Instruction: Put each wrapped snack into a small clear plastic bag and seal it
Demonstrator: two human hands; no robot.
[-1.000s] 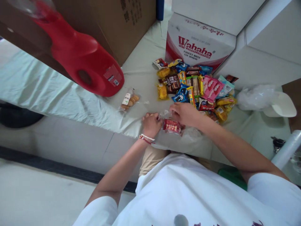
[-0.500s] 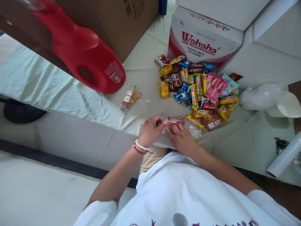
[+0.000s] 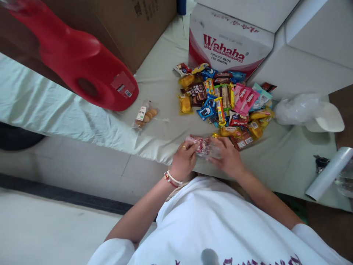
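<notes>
A clear plastic bag with red-and-pink wrapped snacks inside lies at the table's near edge between my hands. My left hand, wearing a ring and bracelets, pinches the bag's left end. My right hand curls round its right end, thumb below and fingers above, slightly blurred. Just beyond is a pile of wrapped snacks in brown, blue, yellow and pink. A brown packet sits right beside my right fingers. To the left lies a small clear packet of round biscuits.
A large red jug stands at the left before a brown cardboard box. Behind the pile is a Wahaha carton among white boxes. On the right are a white scoop, a crumpled clear bag and a plastic film roll.
My right hand has shifted right, off the snack's top and onto the bag's right end. The bag now surrounds the red snacks. The whole view has shifted slightly.
</notes>
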